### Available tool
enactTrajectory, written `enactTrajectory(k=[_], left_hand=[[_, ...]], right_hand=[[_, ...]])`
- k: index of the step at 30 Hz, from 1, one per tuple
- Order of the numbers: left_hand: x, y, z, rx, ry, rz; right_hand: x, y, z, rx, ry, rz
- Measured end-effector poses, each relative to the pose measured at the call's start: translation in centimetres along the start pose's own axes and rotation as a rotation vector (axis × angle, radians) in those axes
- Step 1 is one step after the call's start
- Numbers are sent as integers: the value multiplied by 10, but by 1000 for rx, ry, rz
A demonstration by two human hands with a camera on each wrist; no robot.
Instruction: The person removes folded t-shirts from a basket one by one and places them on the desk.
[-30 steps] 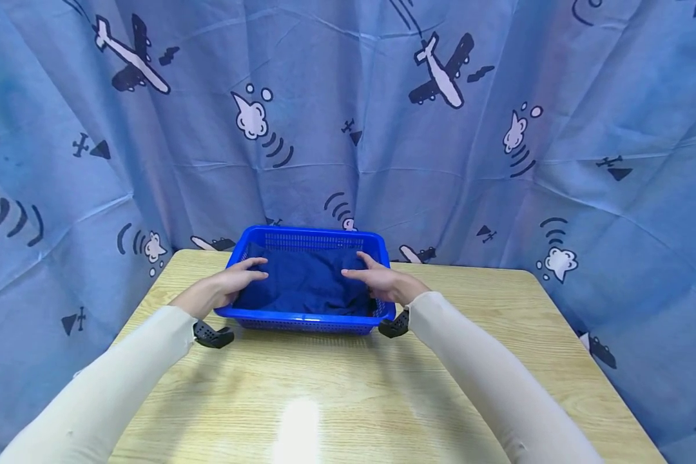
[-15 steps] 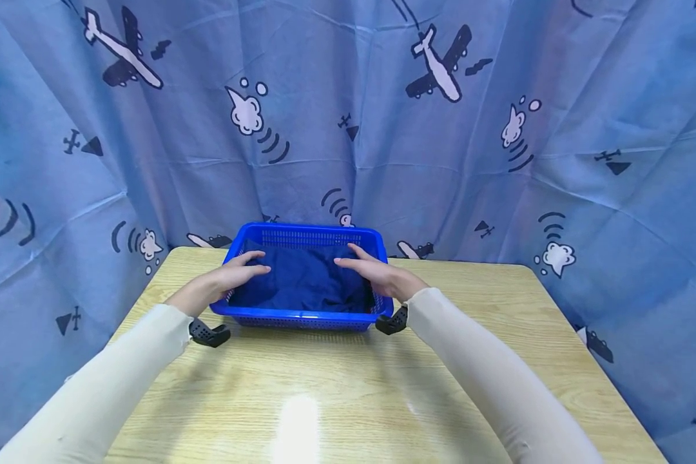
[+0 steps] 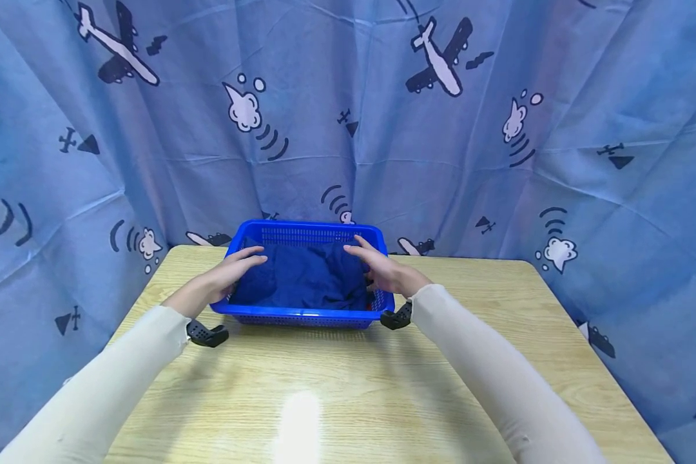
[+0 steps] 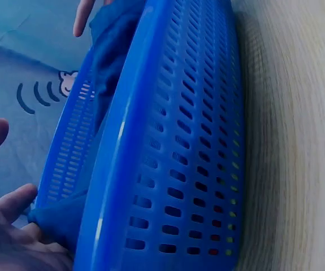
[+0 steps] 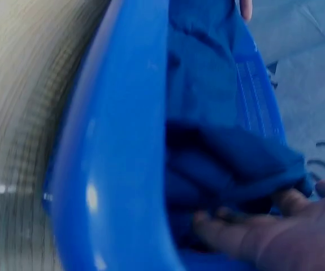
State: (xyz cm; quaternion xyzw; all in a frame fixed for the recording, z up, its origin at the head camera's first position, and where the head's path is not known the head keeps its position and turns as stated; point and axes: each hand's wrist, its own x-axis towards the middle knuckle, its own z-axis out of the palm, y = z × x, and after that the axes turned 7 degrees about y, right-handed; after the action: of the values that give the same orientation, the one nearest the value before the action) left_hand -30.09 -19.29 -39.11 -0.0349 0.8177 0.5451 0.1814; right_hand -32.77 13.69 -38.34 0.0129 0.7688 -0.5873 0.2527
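On your surface (image 3: 348, 393) stands 1 basket (image 3: 301, 314), with the curtain (image 3: 301, 167) behind it. Inside the basket lies the cloth (image 3: 301, 276). Your left hand (image 3: 229, 270) is at the basket's left end, your right hand (image 3: 383, 267) at its right end.

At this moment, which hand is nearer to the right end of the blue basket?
Right. The right hand is over the right end of the blue basket; the left hand is over its left end.

No readable text, labels, brands, numbers or signs.
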Motion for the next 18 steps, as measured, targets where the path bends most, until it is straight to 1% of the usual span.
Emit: enactTrajectory(k=[4, 7, 10, 12, 15, 18], left_hand=[[1, -4, 0, -74, 25, 31], [-2, -2, 2, -104, 69, 15], [-5, 1, 7, -129, 103, -11], [-7, 3, 9, -134, 117, -30], [-8, 5, 11, -139, 119, -32], [-9, 3, 8, -125, 115, -29]], right_hand=[[3, 5, -5, 79, -20, -36], [2, 5, -4, 105, -11, -44], [0, 4, 0, 75, 28, -49], [-2, 2, 4, 27, 46, -47], [-4, -1, 11, -47, 48, -35], [-1, -3, 16, -67, 36, -25]])
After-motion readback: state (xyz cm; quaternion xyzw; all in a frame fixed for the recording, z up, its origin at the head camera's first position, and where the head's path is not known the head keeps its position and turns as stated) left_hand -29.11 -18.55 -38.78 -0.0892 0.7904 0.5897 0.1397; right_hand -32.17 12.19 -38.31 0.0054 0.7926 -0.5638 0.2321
